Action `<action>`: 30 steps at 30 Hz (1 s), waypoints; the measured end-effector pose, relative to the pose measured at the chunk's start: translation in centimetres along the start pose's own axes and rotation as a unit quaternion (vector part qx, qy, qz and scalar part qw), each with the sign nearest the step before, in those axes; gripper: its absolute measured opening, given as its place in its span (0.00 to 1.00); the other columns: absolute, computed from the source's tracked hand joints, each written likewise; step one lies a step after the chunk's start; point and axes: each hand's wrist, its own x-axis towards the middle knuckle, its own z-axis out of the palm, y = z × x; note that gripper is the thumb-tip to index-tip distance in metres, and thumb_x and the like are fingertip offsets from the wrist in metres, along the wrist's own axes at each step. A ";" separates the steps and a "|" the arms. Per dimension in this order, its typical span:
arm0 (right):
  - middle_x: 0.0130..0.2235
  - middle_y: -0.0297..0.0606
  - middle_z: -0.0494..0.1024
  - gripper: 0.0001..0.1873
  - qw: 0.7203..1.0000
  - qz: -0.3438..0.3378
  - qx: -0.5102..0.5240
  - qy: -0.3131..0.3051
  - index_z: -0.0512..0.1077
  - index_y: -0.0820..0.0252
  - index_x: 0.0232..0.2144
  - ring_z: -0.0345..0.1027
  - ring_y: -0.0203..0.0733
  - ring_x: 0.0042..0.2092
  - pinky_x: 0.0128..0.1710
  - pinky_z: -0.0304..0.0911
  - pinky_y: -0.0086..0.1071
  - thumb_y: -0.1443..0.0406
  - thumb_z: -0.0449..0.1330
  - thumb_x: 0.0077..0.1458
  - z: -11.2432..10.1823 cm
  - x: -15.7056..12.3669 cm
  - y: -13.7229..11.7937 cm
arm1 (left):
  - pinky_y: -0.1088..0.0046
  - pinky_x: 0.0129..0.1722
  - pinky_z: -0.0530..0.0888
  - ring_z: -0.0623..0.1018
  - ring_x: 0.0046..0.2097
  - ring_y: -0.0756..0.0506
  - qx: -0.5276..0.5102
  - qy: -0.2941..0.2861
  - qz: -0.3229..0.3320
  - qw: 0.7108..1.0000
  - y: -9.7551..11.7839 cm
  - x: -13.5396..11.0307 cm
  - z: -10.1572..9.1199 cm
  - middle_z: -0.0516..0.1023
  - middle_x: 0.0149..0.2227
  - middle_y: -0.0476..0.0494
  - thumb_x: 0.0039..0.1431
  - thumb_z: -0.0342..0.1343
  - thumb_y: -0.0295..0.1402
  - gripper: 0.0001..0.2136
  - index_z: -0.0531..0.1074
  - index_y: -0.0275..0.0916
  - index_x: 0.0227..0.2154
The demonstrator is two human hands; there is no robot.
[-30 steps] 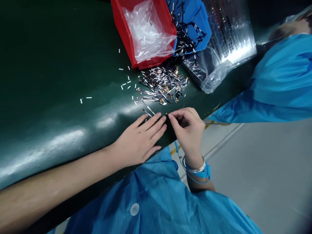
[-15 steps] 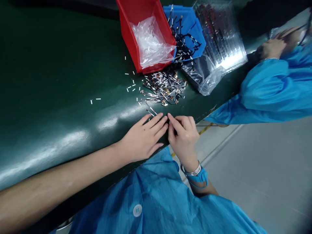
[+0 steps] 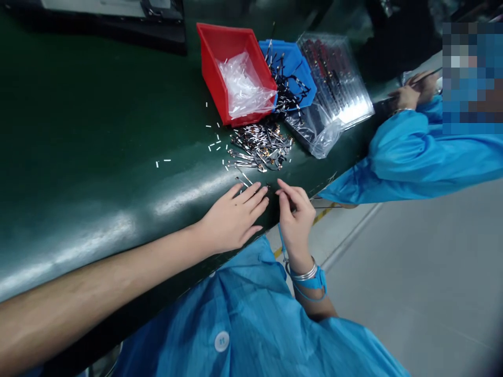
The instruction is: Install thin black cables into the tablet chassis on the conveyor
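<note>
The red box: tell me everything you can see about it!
The red box looks like hard plastic, upright and open on top, with slanting sides. A crinkled clear bag lies inside, reaching the rim, with small white bits in or on it. The box stands on the green table, close beside the blue box, and a heap of dark cables lies at its near end.

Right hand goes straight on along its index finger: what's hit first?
Right hand: likely the near edge of the pile of small parts, though its height above the table is unclear.
</note>
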 end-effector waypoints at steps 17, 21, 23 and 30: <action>0.35 0.38 0.76 0.13 0.999 0.052 0.012 -0.004 0.77 0.57 0.42 0.68 0.39 0.36 0.35 0.65 0.34 0.67 0.53 0.58 0.1 -0.2 -0.5 | 0.56 0.62 0.58 0.59 0.66 0.36 -0.008 -0.004 -0.005 1.000 -0.1 -0.1 0.3 0.60 0.64 0.32 0.66 0.47 0.41 0.26 0.62 0.28 0.61; 0.29 0.34 0.75 0.08 0.997 0.073 -0.010 -0.034 0.78 0.58 0.31 0.65 0.37 0.30 0.30 0.61 0.31 0.66 0.58 0.54 -0.5 2.0 -0.3 | 0.56 0.62 0.57 0.58 0.67 0.36 -0.004 -0.024 -0.010 1.000 -0.1 -0.1 0.1 0.59 0.65 0.32 0.66 0.46 0.41 0.26 0.62 0.29 0.61; 0.26 0.33 0.73 0.06 0.995 0.070 -0.049 -0.053 0.78 0.58 0.27 0.64 0.37 0.28 0.31 0.60 0.32 0.67 0.60 0.52 -0.4 2.9 -0.5 | 0.56 0.63 0.57 0.57 0.67 0.37 -0.003 -0.033 -0.014 0.999 -0.1 0.0 -0.1 0.59 0.65 0.32 0.66 0.46 0.41 0.26 0.61 0.29 0.61; 0.26 0.34 0.75 0.04 0.976 0.120 -0.158 -0.096 0.76 0.58 0.22 0.65 0.38 0.28 0.31 0.57 0.33 0.68 0.63 0.47 0.1 4.1 -2.0 | 0.54 0.63 0.56 0.56 0.67 0.36 -0.021 -0.046 -0.019 0.999 0.0 0.2 -0.2 0.57 0.65 0.30 0.66 0.46 0.40 0.27 0.60 0.27 0.62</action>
